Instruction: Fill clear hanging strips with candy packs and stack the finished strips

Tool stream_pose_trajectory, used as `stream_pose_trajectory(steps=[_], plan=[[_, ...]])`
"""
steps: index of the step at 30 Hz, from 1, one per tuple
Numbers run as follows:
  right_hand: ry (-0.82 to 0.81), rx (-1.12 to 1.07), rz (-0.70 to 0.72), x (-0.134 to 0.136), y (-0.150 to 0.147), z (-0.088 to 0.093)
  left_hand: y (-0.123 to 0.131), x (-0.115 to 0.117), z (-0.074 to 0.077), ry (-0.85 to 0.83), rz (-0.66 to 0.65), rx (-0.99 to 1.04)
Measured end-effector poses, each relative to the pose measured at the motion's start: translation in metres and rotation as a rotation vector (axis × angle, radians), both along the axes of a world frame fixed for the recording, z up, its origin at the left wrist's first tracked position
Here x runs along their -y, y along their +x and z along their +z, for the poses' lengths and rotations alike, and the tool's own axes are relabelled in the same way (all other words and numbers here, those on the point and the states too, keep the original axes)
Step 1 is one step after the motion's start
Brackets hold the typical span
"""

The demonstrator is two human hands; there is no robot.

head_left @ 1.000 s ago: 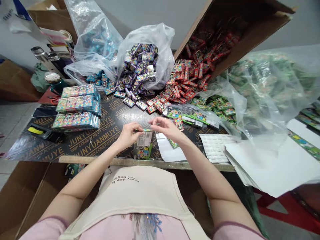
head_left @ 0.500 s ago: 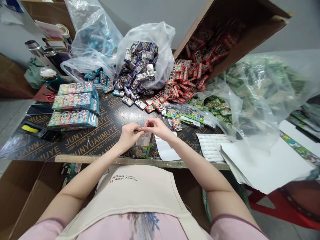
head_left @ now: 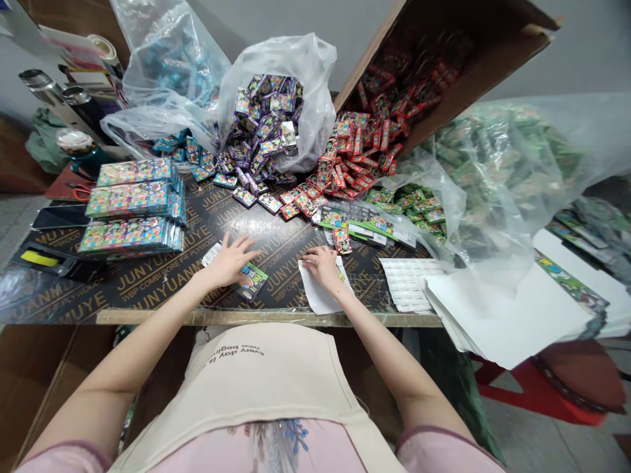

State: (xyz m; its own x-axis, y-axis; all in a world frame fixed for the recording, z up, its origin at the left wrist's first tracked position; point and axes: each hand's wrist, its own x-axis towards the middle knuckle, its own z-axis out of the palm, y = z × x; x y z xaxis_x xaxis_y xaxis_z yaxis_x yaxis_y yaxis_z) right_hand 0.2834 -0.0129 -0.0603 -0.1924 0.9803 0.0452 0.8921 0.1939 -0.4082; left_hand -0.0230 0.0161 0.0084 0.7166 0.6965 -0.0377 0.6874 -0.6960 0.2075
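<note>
My left hand (head_left: 231,264) lies with its fingers spread over a clear plastic packet (head_left: 252,281) that has a green and black printed header. The packet rests slantwise on the dark plywood tabletop (head_left: 197,289), partly covered by the hand. My right hand (head_left: 323,268) is closed, its bent fingertips together at the upper left part of a white paper sheet (head_left: 320,299). Whether a small piece is between those fingertips is hidden. Just beyond the right hand, a single red printed packet (head_left: 342,241) lies beside several flat header packets (head_left: 365,222).
Stacked packed sets (head_left: 131,203) stand at left. Behind are blue packets (head_left: 192,154), a bag of purple packets (head_left: 269,125), red packets (head_left: 355,157) spilling from a carton (head_left: 473,98), and bagged green packets (head_left: 507,157). A sticker sheet (head_left: 411,282) and white papers (head_left: 497,315) lie right.
My hands were together, fingertips pinched above the packet. They have moved apart: the left spreads over the packet, now shifted left and turned, and the right is down on the white sheet.
</note>
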Motion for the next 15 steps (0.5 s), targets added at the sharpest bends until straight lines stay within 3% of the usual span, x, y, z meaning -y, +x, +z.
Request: stream_pose_trajectory(steps=[2, 6, 10, 13, 15], plan=[[0.047, -0.021, 0.019, 0.004, -0.003, -0.003, 0.010, -0.002, -0.016, -0.154, -0.122, -0.029], [0.059, -0.047, 0.087, 0.010, -0.005, -0.006, 0.024, -0.008, -0.032, -0.337, -0.137, -0.036], [0.035, -0.096, 0.068, 0.016, -0.005, -0.008, 0.019, -0.013, -0.009, -0.546, -0.005, 0.282], [0.023, -0.270, -0.051, 0.013, -0.010, 0.000, 0.011, -0.010, 0.018, -0.486, 0.145, 0.628], [0.039, -0.448, -0.134, 0.007, -0.019, 0.015, 0.007, -0.005, 0.028, -0.426, 0.188, 0.790]])
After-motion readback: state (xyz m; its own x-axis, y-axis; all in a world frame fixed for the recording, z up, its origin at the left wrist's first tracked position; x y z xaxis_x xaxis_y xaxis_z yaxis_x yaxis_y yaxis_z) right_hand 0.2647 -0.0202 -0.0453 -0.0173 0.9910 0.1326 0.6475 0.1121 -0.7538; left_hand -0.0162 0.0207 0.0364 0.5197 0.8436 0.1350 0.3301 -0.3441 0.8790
